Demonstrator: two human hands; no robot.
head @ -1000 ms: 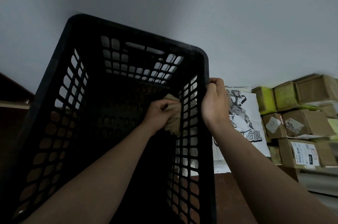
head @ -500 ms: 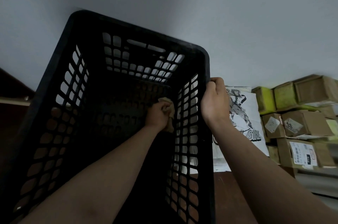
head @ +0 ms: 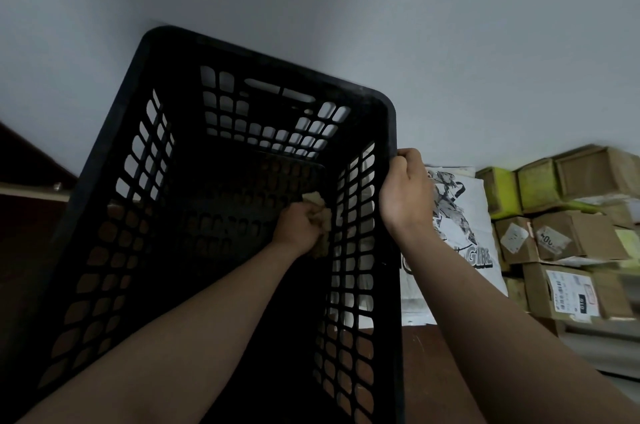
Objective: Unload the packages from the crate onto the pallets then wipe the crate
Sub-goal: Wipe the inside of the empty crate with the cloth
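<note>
Wiping the crate [head: 242,53] interior.
Left hand [head: 299,226] clutches the cloth [head: 323,233]; right hand [head: 407,195] grips the rim; hard scrubbing could wrench it free.

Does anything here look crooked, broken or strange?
Only the black crate: it is tilted steeply, not sitting flat. The right hand grips its rim while the left hand holds a cloth inside. No damage or spill shows.

bare left hand [head: 298,226] and bare right hand [head: 407,195] on bare forearms [head: 485,319]
</note>
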